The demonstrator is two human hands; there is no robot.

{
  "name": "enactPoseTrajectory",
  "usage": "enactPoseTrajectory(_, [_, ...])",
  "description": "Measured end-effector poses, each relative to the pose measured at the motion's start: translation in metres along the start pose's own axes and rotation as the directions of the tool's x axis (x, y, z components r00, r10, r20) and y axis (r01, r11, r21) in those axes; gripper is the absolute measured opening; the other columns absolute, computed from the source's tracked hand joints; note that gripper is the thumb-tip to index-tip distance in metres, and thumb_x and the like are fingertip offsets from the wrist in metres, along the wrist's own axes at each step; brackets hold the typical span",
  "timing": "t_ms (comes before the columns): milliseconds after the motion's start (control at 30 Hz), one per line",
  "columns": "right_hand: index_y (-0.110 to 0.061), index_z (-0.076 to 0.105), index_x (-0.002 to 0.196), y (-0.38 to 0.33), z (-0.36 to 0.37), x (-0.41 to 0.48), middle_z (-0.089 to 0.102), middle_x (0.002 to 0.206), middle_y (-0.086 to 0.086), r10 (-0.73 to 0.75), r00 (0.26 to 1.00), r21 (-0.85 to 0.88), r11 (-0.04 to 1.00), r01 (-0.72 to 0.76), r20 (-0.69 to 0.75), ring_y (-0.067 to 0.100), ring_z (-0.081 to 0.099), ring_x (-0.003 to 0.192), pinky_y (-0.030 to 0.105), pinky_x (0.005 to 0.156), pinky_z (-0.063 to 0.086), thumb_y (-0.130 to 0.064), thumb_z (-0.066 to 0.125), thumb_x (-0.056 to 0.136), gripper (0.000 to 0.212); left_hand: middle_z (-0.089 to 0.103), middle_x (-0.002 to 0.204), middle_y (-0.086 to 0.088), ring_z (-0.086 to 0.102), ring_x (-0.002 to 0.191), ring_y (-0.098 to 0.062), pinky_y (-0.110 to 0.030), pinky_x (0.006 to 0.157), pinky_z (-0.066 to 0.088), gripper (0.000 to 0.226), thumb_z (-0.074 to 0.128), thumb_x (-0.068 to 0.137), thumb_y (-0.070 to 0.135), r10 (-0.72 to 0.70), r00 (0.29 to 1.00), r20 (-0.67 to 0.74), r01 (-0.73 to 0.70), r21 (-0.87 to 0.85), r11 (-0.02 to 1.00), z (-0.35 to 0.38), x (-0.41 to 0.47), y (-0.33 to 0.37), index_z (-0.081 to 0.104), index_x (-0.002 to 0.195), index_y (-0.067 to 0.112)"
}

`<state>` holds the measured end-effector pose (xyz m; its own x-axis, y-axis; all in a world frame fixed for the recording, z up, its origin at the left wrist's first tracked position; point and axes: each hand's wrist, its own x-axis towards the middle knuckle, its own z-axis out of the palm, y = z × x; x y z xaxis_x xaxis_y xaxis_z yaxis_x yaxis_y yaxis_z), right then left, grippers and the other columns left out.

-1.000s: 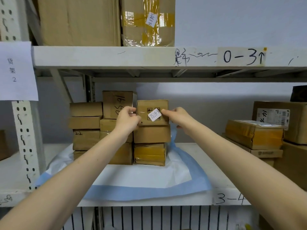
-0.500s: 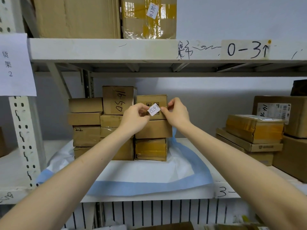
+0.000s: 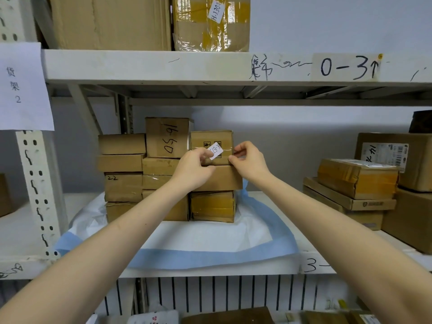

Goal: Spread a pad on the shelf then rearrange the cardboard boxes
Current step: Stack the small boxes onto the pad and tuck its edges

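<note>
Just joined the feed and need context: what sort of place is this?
Most likely a stockroom or small warehouse: metal shelving with handwritten bay labels, stacks of taped cardboard boxes, and a paper rack sign.

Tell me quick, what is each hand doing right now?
Left hand: fingers curled on the left edge of the top cardboard box.
Right hand: pinching the same box's right edge.

Both forearms (image 3: 121,239) are bare to the frame edge; left hand (image 3: 194,170) and right hand (image 3: 251,163) likewise bare.
</note>
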<state>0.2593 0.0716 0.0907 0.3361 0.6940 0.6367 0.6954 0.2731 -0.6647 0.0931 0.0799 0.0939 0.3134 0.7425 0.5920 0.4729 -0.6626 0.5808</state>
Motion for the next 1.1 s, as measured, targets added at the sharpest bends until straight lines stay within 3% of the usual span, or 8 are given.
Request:
enactPoseTrajectory(167, [-0.011, 0.055, 0.108, 0.017, -0.022, -0.007, 0.058, 0.097, -0.001, -0.019, 0.998, -0.008, 1.0, 0.019, -0.058, 0.005, 0.054, 0.078, 0.021, 0.075, 0.044, -0.016, 0.06, 0.091, 0.019, 0.062, 0.112, 0.0, 0.056, 0.102, -0.013, -0.025, 0.085, 0.044, 0.025, 0.063, 0.087, 0.011, 0.06, 0.998, 0.019, -0.058, -0.08, 0.995, 0.008, -0.005, 0.013, 0.065, 0.112, 0.016])
enactPoseTrajectory(300, [-0.01, 0.056, 0.11, 0.048, -0.058, -0.013, 0.06, 0.11, 0.005, -0.052, 0.992, -0.275, 0.961, 0.019, -0.114, 0.023, 0.057, 0.101, 0.03, 0.082, 0.044, -0.012, 0.06, 0.086, 0.024, 0.063, 0.102, 0.005, 0.058, 0.096, -0.01, -0.019, 0.079, 0.046, 0.021, 0.061, 0.088, 0.01, 0.132, 0.99, 0.04, -0.127, -0.1, 0.987, 0.025, -0.007, 0.028, 0.067, 0.107, 0.015])
enactPoseTrajectory(400, [-0.012, 0.053, 0.118, 0.068, -0.094, -0.021, 0.057, 0.119, 0.008, -0.134, 0.976, -0.563, 0.826, 0.013, -0.173, 0.027, 0.052, 0.112, 0.041, 0.09, 0.046, -0.014, 0.061, 0.084, 0.035, 0.065, 0.094, 0.002, 0.06, 0.089, -0.013, -0.022, 0.079, 0.048, 0.018, 0.06, 0.086, 0.004, 0.188, 0.98, 0.069, -0.178, -0.137, 0.975, 0.047, -0.007, 0.048, 0.068, 0.101, 0.011])
enactPoseTrajectory(500, [-0.014, 0.046, 0.129, 0.085, -0.129, -0.028, 0.05, 0.131, 0.009, -0.213, 0.959, -0.752, 0.659, 0.002, -0.185, 0.027, 0.044, 0.124, 0.042, 0.103, 0.04, -0.019, 0.07, 0.079, 0.056, 0.065, 0.086, 0.001, 0.061, 0.08, -0.016, -0.024, 0.077, 0.048, 0.016, 0.061, 0.084, 0.004, 0.232, 0.964, 0.127, -0.21, -0.168, 0.963, 0.074, -0.004, 0.069, 0.069, 0.095, 0.012])
enactPoseTrajectory(633, [-0.015, 0.032, 0.138, 0.112, -0.174, -0.032, 0.034, 0.145, 0.015, -0.096, 0.974, -0.883, 0.446, -0.144, -0.207, 0.033, 0.027, 0.138, 0.053, 0.112, 0.024, -0.042, 0.075, 0.073, 0.082, 0.061, 0.078, 0.006, 0.057, 0.072, -0.013, -0.025, 0.077, 0.047, 0.016, 0.065, 0.081, 0.007, 0.253, 0.955, 0.153, -0.223, -0.187, 0.957, 0.114, 0.004, 0.086, 0.066, 0.085, 0.022])
enactPoseTrajectory(833, [-0.014, 0.019, 0.145, 0.141, -0.215, -0.028, 0.024, 0.149, 0.021, 0.171, 0.917, -0.766, 0.506, -0.396, -0.36, 0.039, 0.022, 0.139, 0.053, 0.11, 0.027, -0.065, 0.064, 0.074, 0.098, 0.065, 0.078, -0.002, 0.056, 0.073, -0.012, -0.021, 0.073, 0.042, 0.015, 0.065, 0.08, 0.004, 0.18, 0.962, 0.205, -0.134, -0.22, 0.966, 0.152, 0.016, 0.092, 0.068, 0.083, 0.018])
enactPoseTrajectory(967, [-0.02, 0.018, 0.147, 0.148, -0.226, -0.019, 0.015, 0.153, 0.021, 0.345, 0.883, -0.678, 0.568, -0.467, -0.319, 0.04, 0.012, 0.143, 0.056, 0.111, 0.024, -0.077, 0.065, 0.065, 0.109, 0.063, 0.079, 0.001, 0.056, 0.075, -0.011, -0.019, 0.072, 0.043, 0.014, 0.063, 0.083, 0.004, 0.124, 0.965, 0.233, -0.076, -0.203, 0.976, 0.166, 0.017, 0.092, 0.071, 0.093, 0.009])
enactPoseTrajectory(1100, [-0.028, 0.026, 0.143, 0.143, -0.237, -0.01, 0.018, 0.151, 0.02, 0.46, 0.859, -0.652, 0.584, -0.483, -0.225, 0.041, 0.015, 0.14, 0.054, 0.106, 0.031, -0.073, 0.069, 0.064, 0.1, 0.058, 0.07, 0.009, 0.054, 0.071, -0.01, -0.018, 0.064, 0.04, 0.013, 0.063, 0.083, 0.005, 0.111, 0.961, 0.252, -0.062, -0.195, 0.979, 0.175, 0.018, 0.091, 0.071, 0.092, 0.01])
